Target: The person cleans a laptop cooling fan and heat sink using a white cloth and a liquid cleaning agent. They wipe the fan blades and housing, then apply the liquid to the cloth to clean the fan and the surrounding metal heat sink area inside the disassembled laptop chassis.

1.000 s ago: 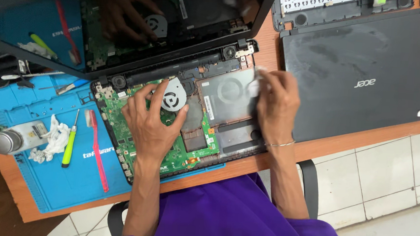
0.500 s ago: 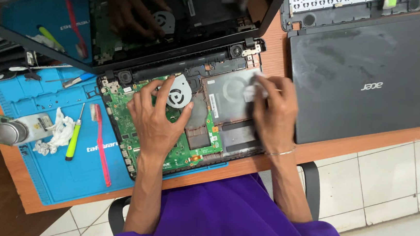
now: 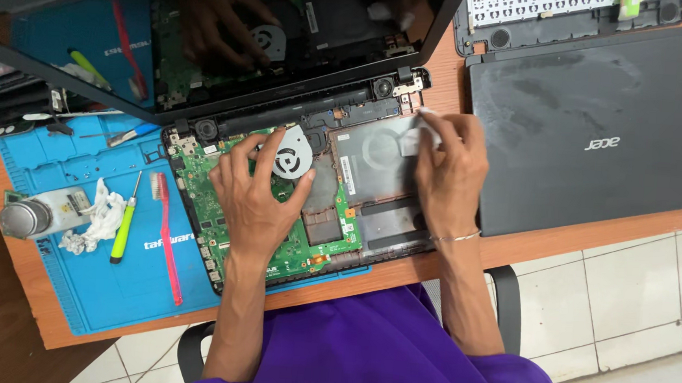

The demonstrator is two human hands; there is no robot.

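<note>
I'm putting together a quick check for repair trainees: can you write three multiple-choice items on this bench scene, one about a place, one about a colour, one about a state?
1. Where does the left hand rest?
A. on the closed laptop
B. on the green circuit board by the fan
C. on the blue mat

2. What colour is the toothbrush on the blue mat?
A. red
B. white
C. black

3. What state is the black laptop at the right in?
A. opened up
B. lid shut
C. screen lit

Answers: 1 B, its fingers spread over the board beside the fan. 2 A, its handle is red. 3 B, only the closed lid shows, while the right hand presses a white wipe on the opened laptop.
</note>
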